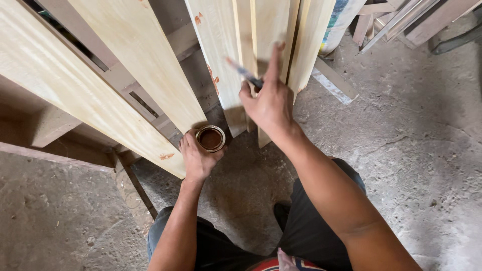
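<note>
My left hand [195,156] grips a small round tin [210,138] filled with dark brown liquid, held low beside the pale planks. My right hand [268,99] holds a thin brush [244,73] with a dark handle, index finger stretched up along a pale upright plank [268,30]. The brush tip points up and left, against the light wood. Several pale planks lean side by side; some bear small reddish-brown spots [199,18].
Two wide pale boards [135,55] slant across the left over a darker wooden frame [55,125]. The floor is rough grey concrete [401,140]. A wood offcut [334,83] lies behind the planks; more timber and metal strips [401,20] pile at top right. My knees are below.
</note>
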